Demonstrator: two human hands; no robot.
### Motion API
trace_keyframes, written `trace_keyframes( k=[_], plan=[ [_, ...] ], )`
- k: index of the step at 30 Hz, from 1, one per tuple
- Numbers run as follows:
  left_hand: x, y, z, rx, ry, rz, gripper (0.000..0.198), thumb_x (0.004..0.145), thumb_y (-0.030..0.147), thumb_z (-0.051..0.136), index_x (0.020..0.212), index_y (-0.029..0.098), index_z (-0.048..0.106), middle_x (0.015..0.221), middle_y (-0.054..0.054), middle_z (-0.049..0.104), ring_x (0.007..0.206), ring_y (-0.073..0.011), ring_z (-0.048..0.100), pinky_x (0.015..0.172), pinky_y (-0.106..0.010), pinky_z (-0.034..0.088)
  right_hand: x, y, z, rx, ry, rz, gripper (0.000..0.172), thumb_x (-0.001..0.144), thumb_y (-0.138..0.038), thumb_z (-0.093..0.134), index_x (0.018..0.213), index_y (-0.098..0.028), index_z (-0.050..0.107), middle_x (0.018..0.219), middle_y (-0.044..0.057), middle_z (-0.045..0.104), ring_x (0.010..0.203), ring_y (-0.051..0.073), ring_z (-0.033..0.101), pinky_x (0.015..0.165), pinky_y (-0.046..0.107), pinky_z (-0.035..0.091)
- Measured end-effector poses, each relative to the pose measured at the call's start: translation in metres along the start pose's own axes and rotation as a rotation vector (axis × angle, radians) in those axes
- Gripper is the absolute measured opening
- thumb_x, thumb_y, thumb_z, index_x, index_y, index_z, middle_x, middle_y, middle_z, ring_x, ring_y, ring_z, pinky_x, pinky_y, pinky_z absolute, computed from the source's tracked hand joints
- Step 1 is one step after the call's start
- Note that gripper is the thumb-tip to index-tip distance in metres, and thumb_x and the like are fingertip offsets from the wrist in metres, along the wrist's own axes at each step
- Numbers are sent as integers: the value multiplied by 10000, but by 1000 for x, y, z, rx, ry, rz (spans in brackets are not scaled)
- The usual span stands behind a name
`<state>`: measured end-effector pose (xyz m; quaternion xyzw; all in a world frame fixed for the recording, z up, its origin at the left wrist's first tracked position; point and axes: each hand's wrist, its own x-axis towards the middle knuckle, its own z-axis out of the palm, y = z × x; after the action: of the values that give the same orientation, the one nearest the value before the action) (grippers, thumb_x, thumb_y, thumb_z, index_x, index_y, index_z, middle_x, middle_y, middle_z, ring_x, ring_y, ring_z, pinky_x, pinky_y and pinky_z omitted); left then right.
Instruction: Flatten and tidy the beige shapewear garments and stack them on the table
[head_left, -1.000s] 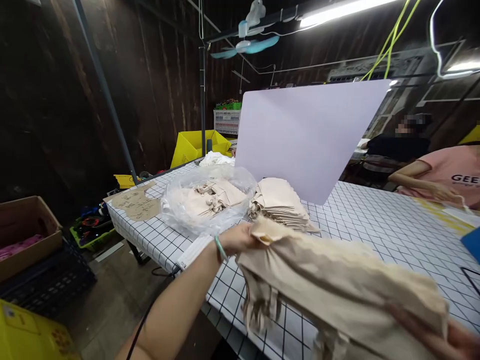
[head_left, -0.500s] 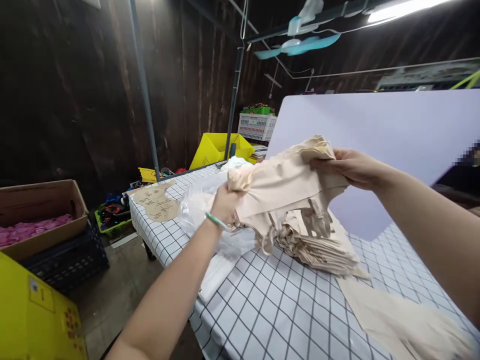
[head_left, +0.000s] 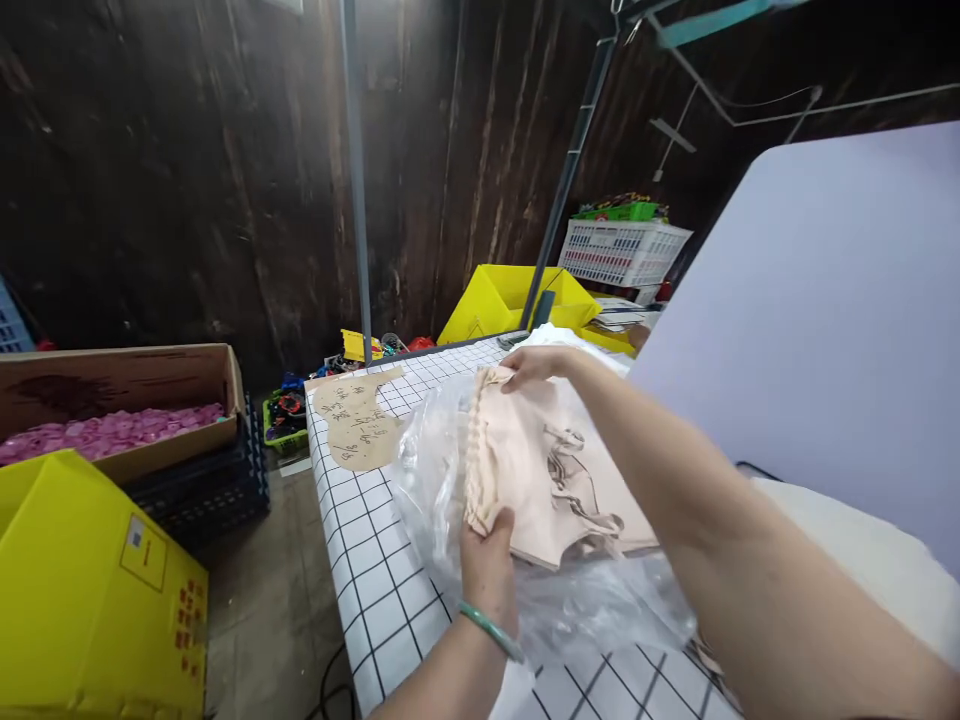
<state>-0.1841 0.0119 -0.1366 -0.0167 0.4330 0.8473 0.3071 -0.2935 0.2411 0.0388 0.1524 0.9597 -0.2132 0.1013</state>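
A stack of beige garments [head_left: 517, 450] with thin loose straps lies over a clear plastic bag [head_left: 424, 470] on the checked table. My left hand [head_left: 487, 560], with a green bangle at the wrist, grips the near corner of the stack, thumb on top. On the far corner, my right hand [head_left: 536, 362] is closed with the fabric between thumb and fingers. The ruffled edge of the stack runs between both hands. My right forearm hides part of the table behind it.
A brown paper pattern [head_left: 360, 425] with handwriting lies at the table's left edge. Yellow bins [head_left: 495, 300] and a white crate [head_left: 622, 250] stand behind. A pale board [head_left: 840, 300] rises at the right. On the left is a cardboard box [head_left: 172, 440] holding pink pieces.
Both hands have carried the beige stack left from above the other garments and lowered it onto the plastic bag. The stack has turned, and the view has swung left.
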Motion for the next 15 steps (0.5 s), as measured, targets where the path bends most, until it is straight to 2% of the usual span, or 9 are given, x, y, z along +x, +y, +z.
trace_keyframes(
  k=[3, 6, 8, 12, 13, 15],
  plan=[
    [5, -7, -15, -46, 61, -16, 719, 798, 197, 710, 1453, 270, 423, 1467, -104, 557, 1295, -246, 592, 1048, -374, 520, 42, -14, 47, -128, -60, -24, 201, 697, -261, 812, 869, -193, 733, 941, 21, 738, 950, 242, 671, 849, 323, 527],
    [3, -8, -16, -48, 46, -19, 758, 788, 207, 708, 1474, 294, 396, 1467, -89, 559, 1287, -253, 599, 1017, -378, 542, 61, -22, 82, -225, -85, -33, 277, 867, -346, 715, 1084, -176, 689, 1115, 58, 693, 1004, 221, 657, 892, 384, 545],
    [4, -5, -11, -79, 50, -38, 761, 784, 198, 702, 1473, 296, 395, 1457, -86, 569, 1274, -256, 609, 1002, -379, 549, 66, -26, 94, -283, -69, -33, 340, 950, -387, 623, 1211, -170, 628, 1222, 79, 641, 1046, 216, 644, 899, 419, 555],
    [1, 5, -2, -176, 115, -117, 724, 756, 119, 679, 1425, 267, 446, 1422, -103, 592, 1248, -262, 622, 1003, -379, 540, 74, -33, 114, -404, 27, -37, 375, 961, -386, 609, 1274, -182, 592, 1287, 94, 606, 1089, 223, 629, 916, 438, 552],
    [-4, 9, -2, -171, 98, -148, 704, 740, 102, 681, 1396, 252, 476, 1402, -108, 605, 1246, -264, 621, 1009, -375, 532, 75, -33, 121, -430, 51, -44, 377, 960, -385, 610, 1277, -181, 590, 1287, 96, 606, 1088, 221, 630, 916, 440, 552],
    [-20, 20, -5, -120, -21, -222, 646, 726, 109, 700, 1338, 228, 530, 1368, -113, 623, 1258, -269, 606, 1031, -369, 509, 77, -31, 134, -473, 95, -65, 383, 959, -383, 613, 1282, -178, 586, 1285, 98, 606, 1088, 221, 631, 914, 443, 553]
  ],
)
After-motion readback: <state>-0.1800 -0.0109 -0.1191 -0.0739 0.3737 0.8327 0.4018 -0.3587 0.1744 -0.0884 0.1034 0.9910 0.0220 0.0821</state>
